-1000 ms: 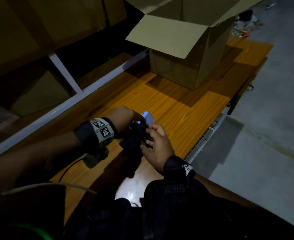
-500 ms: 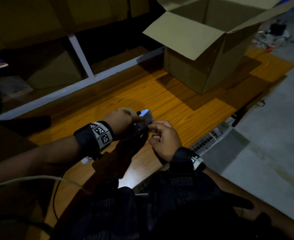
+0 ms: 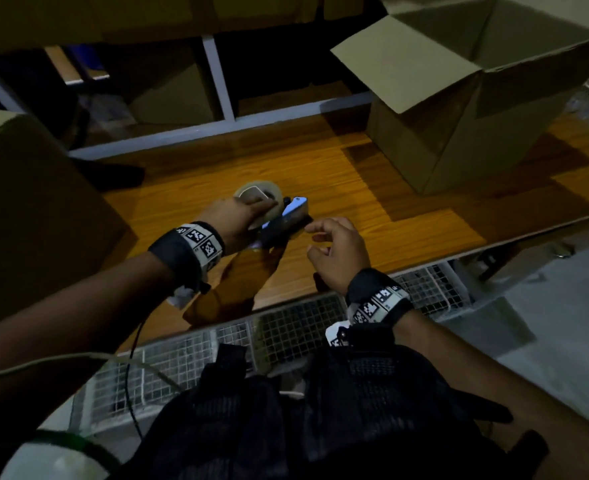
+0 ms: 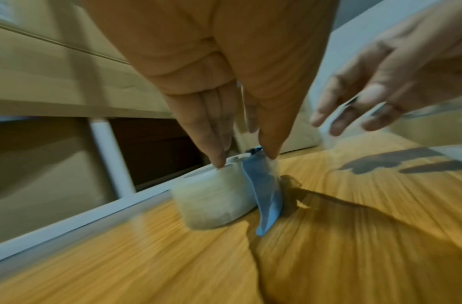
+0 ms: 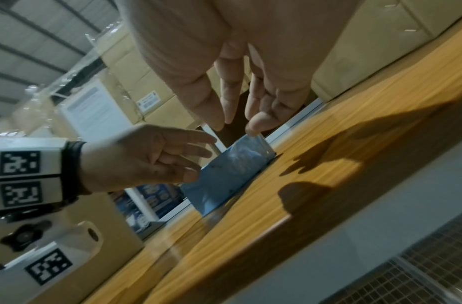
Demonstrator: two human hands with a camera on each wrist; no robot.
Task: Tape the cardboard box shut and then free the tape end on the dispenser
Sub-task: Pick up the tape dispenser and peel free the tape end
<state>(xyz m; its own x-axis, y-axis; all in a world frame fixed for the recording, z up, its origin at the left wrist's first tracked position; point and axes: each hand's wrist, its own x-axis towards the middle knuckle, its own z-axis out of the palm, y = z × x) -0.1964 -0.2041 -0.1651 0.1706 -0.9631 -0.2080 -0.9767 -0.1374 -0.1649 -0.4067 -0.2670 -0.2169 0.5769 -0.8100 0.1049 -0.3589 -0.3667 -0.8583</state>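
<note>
One dispenser (image 3: 279, 216) lies on the surface (image 3: 372, 188), well apart from the box (image 3: 459, 109) at the far right. The left hand (image 3: 237, 216) rests straight fingers on the tape roll (image 4: 214, 197) and blue body; its grip is open. The right hand (image 3: 338, 251) hovers just beside the dispenser, fingers relaxed, holding nothing.

Risks, as judged:
- The loose tape end may fall back onto the roll.
- Untaped flaps may spring up, since the box stands fully open.

Box contents: interior hidden; cannot tell.
</note>
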